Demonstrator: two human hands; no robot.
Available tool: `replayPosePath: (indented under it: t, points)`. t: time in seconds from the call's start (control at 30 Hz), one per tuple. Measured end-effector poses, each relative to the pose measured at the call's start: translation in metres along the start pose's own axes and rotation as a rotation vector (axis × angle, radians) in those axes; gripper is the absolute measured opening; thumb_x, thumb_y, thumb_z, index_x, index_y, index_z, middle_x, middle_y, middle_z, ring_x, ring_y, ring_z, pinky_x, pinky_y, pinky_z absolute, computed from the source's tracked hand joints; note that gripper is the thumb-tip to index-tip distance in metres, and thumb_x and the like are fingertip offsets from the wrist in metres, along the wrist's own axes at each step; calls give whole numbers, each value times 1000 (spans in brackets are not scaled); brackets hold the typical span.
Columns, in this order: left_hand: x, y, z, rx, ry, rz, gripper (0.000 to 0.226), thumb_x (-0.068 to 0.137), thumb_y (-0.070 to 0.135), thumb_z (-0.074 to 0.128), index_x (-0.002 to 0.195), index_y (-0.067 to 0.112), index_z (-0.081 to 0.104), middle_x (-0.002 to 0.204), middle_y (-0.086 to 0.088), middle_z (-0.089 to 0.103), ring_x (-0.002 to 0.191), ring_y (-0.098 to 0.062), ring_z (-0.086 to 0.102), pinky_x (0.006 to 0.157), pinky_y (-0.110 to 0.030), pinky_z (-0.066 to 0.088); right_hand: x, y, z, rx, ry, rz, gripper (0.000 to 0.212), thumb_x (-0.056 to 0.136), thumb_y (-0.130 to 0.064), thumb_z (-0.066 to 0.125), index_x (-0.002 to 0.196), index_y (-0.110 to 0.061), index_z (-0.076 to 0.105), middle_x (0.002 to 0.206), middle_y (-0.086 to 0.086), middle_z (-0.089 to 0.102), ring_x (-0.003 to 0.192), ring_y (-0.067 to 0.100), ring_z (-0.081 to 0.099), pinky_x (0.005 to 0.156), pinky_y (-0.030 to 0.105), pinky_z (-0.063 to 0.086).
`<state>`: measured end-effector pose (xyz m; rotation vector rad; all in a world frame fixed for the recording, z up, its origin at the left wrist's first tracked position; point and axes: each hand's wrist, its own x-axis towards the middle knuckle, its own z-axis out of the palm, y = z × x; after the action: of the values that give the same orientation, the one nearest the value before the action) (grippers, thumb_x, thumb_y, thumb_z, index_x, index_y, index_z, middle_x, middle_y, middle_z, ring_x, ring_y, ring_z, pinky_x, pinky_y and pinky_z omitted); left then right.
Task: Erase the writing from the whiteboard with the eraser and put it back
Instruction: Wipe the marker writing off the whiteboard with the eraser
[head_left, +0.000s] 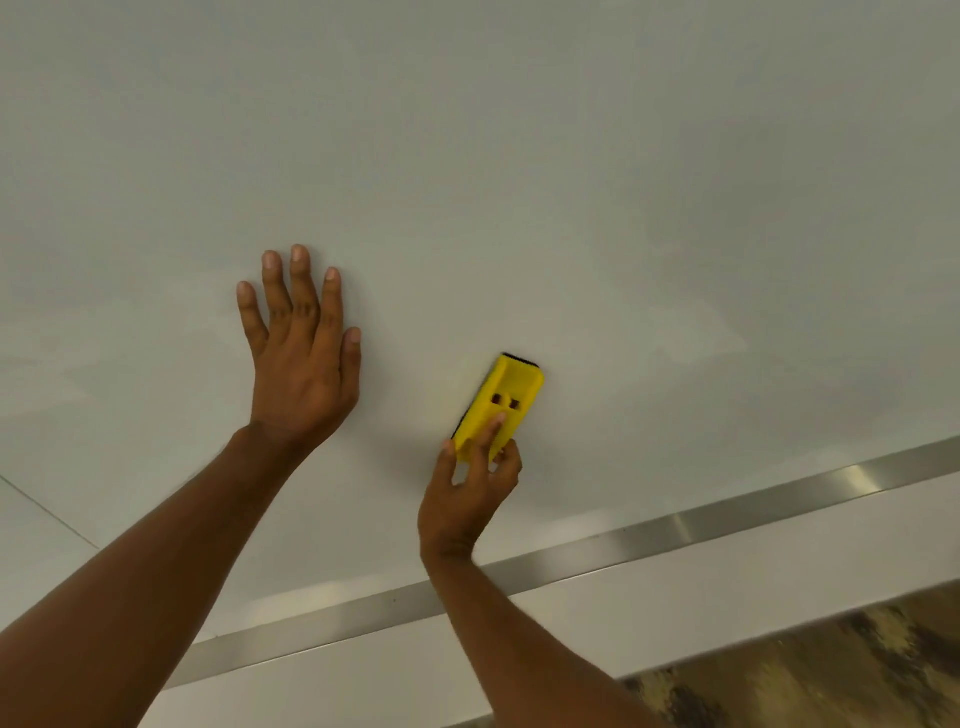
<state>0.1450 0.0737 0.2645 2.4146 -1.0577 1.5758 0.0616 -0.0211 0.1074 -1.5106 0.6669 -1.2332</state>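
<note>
Both hands are up: our right hand (467, 499) fingers clamp the eraser (500, 405), long axis toward upper right, while our left hand (301, 358) lies spread on the whiteboard (571, 182).

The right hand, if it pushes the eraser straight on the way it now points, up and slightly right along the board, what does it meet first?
Nothing, seemingly. Ahead of the right hand and the yellow eraser lies only bare whiteboard up to the picture's edge. The left hand lies off to the side.
</note>
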Motion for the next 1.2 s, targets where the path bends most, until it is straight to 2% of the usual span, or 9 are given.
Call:
replayPosePath:
  t: [0.23, 0.4, 0.6, 0.8, 0.9, 0.97, 1.0, 1.1, 1.2]
  points:
    - [0, 3, 6, -16, 51, -4, 61, 104, 24, 35, 155, 0, 14, 160, -32, 11, 151, -39, -5, 118, -60, -6, 50, 111, -50, -548, -435, -1076, 78, 86, -10, 68, 144, -51, 36, 131, 11, 44, 112, 33, 50, 86, 42, 44]
    - [1, 3, 7, -34, 66, -13, 61, 103, 22, 36, 155, 0, 14, 160, -32, 12, 150, -49, 3, 118, -62, -5, 122, 139, -95, -659, -416, -1350, 53, 103, -18, 48, 143, -52, 38, 130, 13, 48, 113, 34, 50, 87, 43, 43]
    - [4, 11, 6, -63, 71, -50, 62, 103, 21, 35, 155, -1, 12, 160, -33, 9, 150, -47, -2, 117, -63, -7, 202, 99, -126, -552, -211, -1090, 61, 97, -19, 57, 145, -49, 35, 132, 16, 48, 116, 40, 50, 92, 44, 39]
    - [17, 31, 4, -75, 44, -98, 62, 103, 23, 32, 156, 1, 11, 160, -35, 1, 151, -42, -10, 116, -64, -11, 232, 39, -115, -16, 220, -180, 71, 87, -14, 73, 148, -19, 36, 115, 23, 49, 108, 37, 52, 94, 43, 48]
    - [37, 42, 4, -70, 55, -75, 61, 103, 26, 30, 157, 4, 10, 163, -27, -2, 152, -40, -7, 118, -62, -10, 229, 8, -92, 148, 246, -105, 63, 87, -17, 75, 144, -18, 47, 109, 12, 51, 100, 28, 56, 86, 38, 51]
    - [57, 50, 5, -57, 83, -63, 61, 103, 27, 29, 157, 6, 11, 165, -22, -3, 153, -40, -3, 119, -61, -9, 222, -11, -87, 114, 120, -350, 30, 91, -27, 72, 116, -41, 61, 97, -18, 53, 85, 6, 55, 75, 28, 51]
    - [63, 52, 4, -53, 90, -69, 61, 103, 27, 30, 157, 6, 11, 165, -22, -3, 152, -41, -1, 119, -61, -8, 217, -16, -88, 4, -1, -563, 20, 94, -33, 67, 108, -46, 59, 94, -22, 53, 83, 3, 55, 74, 27, 51]
    - [92, 60, 2, -27, 144, -57, 62, 101, 26, 32, 157, 5, 15, 165, -22, 1, 152, -42, 3, 119, -64, -4, 241, -25, -107, -407, -280, -1267, 42, 103, -32, 49, 142, -45, 44, 121, 2, 57, 107, 26, 55, 88, 38, 44]
    - [112, 64, 1, -17, 161, -53, 61, 100, 28, 32, 154, 2, 22, 165, -23, 6, 152, -42, 7, 118, -67, 1, 288, -39, -124, -511, -277, -1428, 51, 101, -30, 50, 147, -48, 33, 125, 9, 57, 110, 29, 56, 87, 40, 44]
